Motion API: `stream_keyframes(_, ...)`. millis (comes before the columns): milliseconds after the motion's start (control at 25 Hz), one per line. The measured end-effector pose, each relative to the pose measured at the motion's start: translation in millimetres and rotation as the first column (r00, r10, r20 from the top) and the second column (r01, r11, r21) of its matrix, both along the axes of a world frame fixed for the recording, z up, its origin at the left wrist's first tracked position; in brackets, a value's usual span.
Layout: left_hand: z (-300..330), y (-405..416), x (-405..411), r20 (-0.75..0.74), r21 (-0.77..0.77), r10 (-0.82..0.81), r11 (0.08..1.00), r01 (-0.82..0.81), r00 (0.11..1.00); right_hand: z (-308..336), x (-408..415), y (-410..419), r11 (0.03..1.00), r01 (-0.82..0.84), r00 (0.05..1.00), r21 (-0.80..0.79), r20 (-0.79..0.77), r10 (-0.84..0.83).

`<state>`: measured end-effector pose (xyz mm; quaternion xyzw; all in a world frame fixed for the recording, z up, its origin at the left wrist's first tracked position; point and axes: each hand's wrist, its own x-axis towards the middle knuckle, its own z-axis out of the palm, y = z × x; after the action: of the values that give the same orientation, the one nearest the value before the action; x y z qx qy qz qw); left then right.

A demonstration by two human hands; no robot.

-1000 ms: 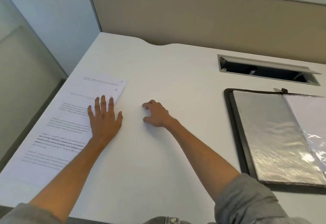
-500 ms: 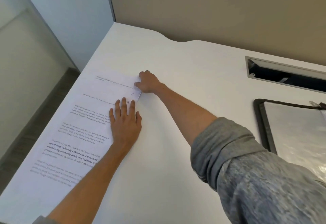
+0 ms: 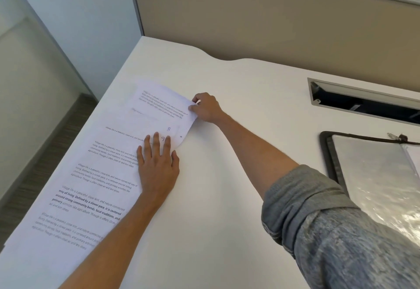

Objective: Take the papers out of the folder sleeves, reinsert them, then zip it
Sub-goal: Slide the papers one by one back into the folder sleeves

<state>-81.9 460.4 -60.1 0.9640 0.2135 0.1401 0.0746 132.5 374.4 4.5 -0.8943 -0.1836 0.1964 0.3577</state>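
1. Since the earlier frames: right hand [image 3: 205, 107] has crossed from bare desk to the far sheet and now lifts its right corner; left hand [image 3: 158, 163] is unchanged, flat on the stack.
2. Papers [image 3: 95, 188]: overlapping printed sheets fanned along the left edge of the desk [image 3: 227, 197], from near corner toward far left corner. Handwritten numbers 8 and 9 show near the left fingertips.
3. Top sheet [image 3: 159, 106]: farthest of the fan, right edge curled up off the desk.
4. Left hand: fingers straight and slightly spread, palm pressing the stack; holds nothing.
5. Right hand: thumb and fingers pinching the top sheet's raised corner; arm reaches across the desk, grey sleeve [image 3: 329, 232] pushed up.
6. Folder [image 3: 327, 152]: open at the right edge, well apart from the papers; shiny empty sleeve [image 3: 375, 175] faces up, zip pull at its far edge.
7. Cable slot [image 3: 363, 102]: open recess at the far right, beyond the folder.
8. Risk: the pinch may take two sheets, or drag neighbours if the left palm eases; a hard pull could crease the curled corner.
9. Risk: the fan lies right at the left edge, so a nudged sheet could slide off to the floor.
10. Room: broad bare desk between papers and folder allows a direct carry; the slot sits off that path.
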Motion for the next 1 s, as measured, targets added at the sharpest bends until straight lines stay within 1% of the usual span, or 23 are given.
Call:
stream_keyframes(80, 1, -1, -1, 0.007, 0.003, 0.000, 1.000, 0.000, 1.000, 0, 7, -29, 0.989, 0.134, 0.991, 0.068, 0.006, -0.135)
stream_keyframes(160, 2, -1, -2, 0.005, 0.013, -0.011, 1.000, 0.011, 1.000, 6, 13, -61, 0.947, 0.285, 0.958, 0.148, -0.017, -0.286)
stream_keyframes(240, 4, -1, -2, 0.005, 0.014, -0.023, 1.000, 0.023, 1.000, 18, 17, -95, 0.902, 0.394, 0.919, 0.178, -0.058, -0.390)
stream_keyframes(320, 4, 0, -3, 0.006, 0.017, -0.020, 1.000, 0.020, 1.000, 30, 13, -129, 0.890, 0.423, 0.905, 0.172, -0.136, -0.403)
stream_keyframes(400, 5, 0, -3, 0.020, 0.030, -0.022, 0.999, 0.022, 1.000, 39, 1, -162, 0.860, 0.451, 0.885, 0.237, -0.243, -0.397)
stream_keyframes(480, 10, -2, -3, 0.036, 0.040, -0.053, 0.998, 0.051, 0.998, 48, -18, -191, 0.788, 0.524, 0.845, 0.323, -0.317, -0.432)
stream_keyframes(600, 17, -6, 0, 0.016, 0.046, -0.151, 0.988, 0.151, 0.988, 62, -56, -232, 0.664, 0.599, 0.801, 0.448, -0.350, -0.486)
stream_keyframes(640, 21, -10, 1, 0.010, -0.008, -0.182, 0.983, 0.182, 0.983, 67, -70, -246, 0.635, 0.606, 0.795, 0.479, -0.359, -0.489)
stream_keyframes(680, 30, -18, 5, 0.037, -0.127, -0.192, 0.973, 0.195, 0.981, 71, -85, -260, 0.611, 0.612, 0.791, 0.503, -0.370, -0.487)
stream_keyframes(720, 40, -28, 10, 0.072, -0.346, -0.180, 0.918, 0.194, 0.981, 75, -100, -274, 0.586, 0.618, 0.786, 0.524, -0.385, -0.484)
stream_keyframes(760, 57, -39, 14, 0.104, -0.657, -0.139, 0.734, 0.173, 0.985, 79, -115, -286, 0.564, 0.625, 0.780, 0.540, -0.399, -0.483)
stream_keyframes(800, 78, -52, 18, 0.142, -0.897, -0.079, 0.412, 0.162, 0.987, 83, -131, -299, 0.548, 0.629, 0.776, 0.552, -0.404, -0.484)
stream_keyframes(840, 96, -61, 22, 0.164, -0.983, -0.046, 0.075, 0.167, 0.985, 86, -146, -311, 0.546, 0.625, 0.779, 0.557, -0.399, -0.484)
stream_keyframes(880, 109, -67, 25, 0.182, -0.973, -0.065, -0.159, 0.170, 0.981, 88, -160, -323, 0.557, 0.619, 0.784, 0.554, -0.390, -0.483)
stream_keyframes(920, 117, -75, 28, 0.214, -0.954, -0.131, -0.243, 0.178, 0.968, 91, -174, -335, 0.572, 0.612, 0.790, 0.546, -0.383, -0.480)
stream_keyframes(960, 121, -82, 29, 0.251, -0.949, -0.203, -0.242, 0.200, 0.946, 92, -186, -348, 0.592, 0.608, 0.794, 0.529, -0.382, -0.473)
stream_keyframes(1000, 124, -92, 28, 0.277, -0.951, -0.261, -0.209, 0.226, 0.925, 94, -196, -361, 0.617, 0.603, 0.798, 0.506, -0.387, -0.462)
